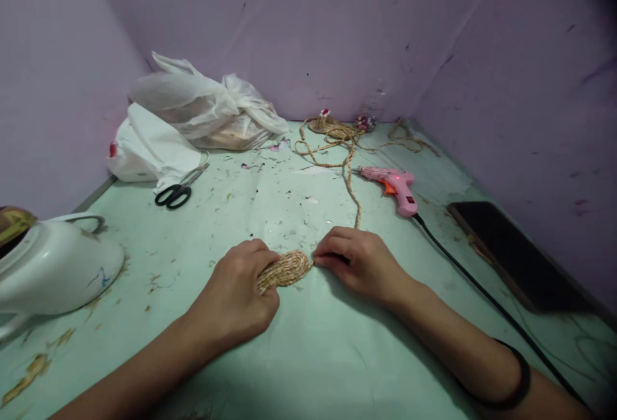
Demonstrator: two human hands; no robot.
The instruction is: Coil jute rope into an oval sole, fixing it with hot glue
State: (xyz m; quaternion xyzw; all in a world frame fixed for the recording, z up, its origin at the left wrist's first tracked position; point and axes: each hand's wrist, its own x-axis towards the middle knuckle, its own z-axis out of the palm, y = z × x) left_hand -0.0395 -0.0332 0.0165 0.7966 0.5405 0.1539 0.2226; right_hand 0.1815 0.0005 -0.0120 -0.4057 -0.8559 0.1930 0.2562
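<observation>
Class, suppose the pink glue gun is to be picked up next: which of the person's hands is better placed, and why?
Probably the right hand: it is nearer the glue gun, though it would first have to release the cord. The left hand holds the coil.

Black band [524,376] around bare right forearm [448,323]
</observation>
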